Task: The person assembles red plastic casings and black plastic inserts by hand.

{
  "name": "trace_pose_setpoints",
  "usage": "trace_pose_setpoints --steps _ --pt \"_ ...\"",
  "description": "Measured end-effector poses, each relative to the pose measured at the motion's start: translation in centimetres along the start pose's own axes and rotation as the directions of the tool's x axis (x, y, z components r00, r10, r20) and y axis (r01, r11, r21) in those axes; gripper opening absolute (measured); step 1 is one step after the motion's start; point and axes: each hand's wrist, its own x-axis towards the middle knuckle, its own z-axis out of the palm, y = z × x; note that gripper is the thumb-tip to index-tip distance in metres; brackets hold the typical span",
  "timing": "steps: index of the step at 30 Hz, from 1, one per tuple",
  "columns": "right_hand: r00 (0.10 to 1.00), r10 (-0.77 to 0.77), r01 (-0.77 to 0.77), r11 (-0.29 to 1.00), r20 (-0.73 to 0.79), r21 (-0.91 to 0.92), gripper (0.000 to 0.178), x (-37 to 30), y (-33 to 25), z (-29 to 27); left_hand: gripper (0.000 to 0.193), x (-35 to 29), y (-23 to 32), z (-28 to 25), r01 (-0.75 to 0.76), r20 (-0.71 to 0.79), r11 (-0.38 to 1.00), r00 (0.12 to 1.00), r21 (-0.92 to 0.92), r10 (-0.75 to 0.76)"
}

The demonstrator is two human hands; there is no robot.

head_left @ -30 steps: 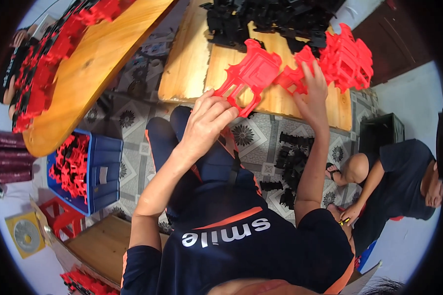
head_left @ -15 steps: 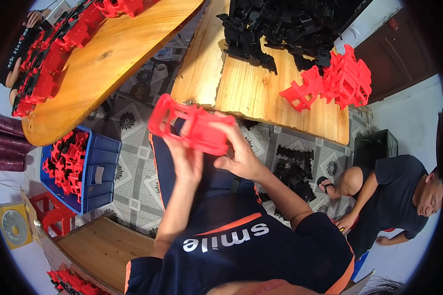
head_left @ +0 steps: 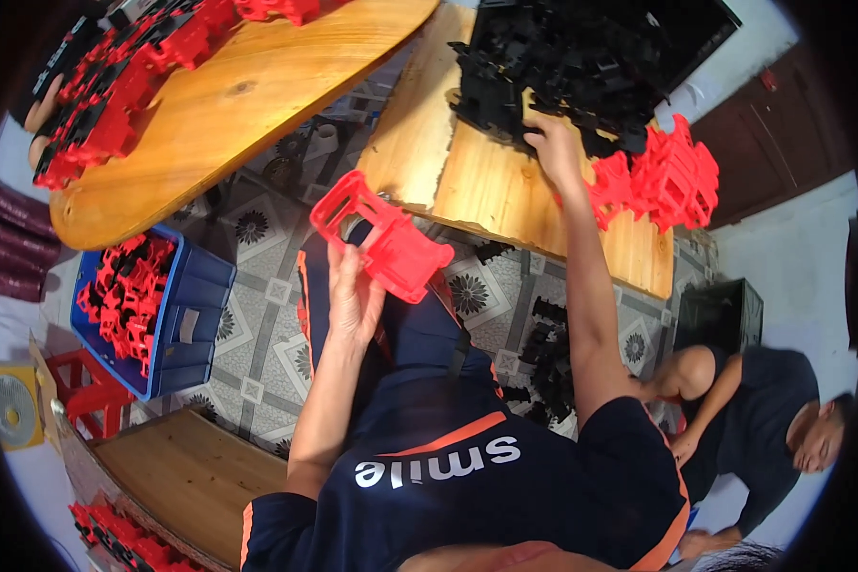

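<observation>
My left hand is closed round the lower side of a red plastic frame, a part with a large rectangular opening, held up over my lap. At full stretch, my right hand has its fingers closed at the near edge of a heap of black plastic parts on the wooden table. The fingertips pinch the end of one black plastic part there. Just right of that forearm lies a stack of red frames on the same table.
Red and black assemblies line a second wooden table at left. A blue crate of such parts stands on the tiled floor. More black parts lie on the floor. A co-worker crouches at right; another person's arm shows at far left.
My right hand has let go of the red frame and moved up and right to the black parts. The left hand alone now holds the frame, which has tilted.
</observation>
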Motion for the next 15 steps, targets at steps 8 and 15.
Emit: trace_pose_setpoints --steps 8,15 --pt "0.936 -0.351 0.332 0.876 -0.010 0.351 0.023 -11.9 -18.1 -5.7 0.081 1.1 0.7 0.5 0.004 0.073 1.000 0.997 -0.016 -0.003" --pt "0.848 -0.530 0.528 0.837 -0.030 0.143 0.027 -13.4 -20.2 -2.7 0.077 -0.2 1.3 1.2 -0.011 0.115 0.999 0.993 0.035 0.007"
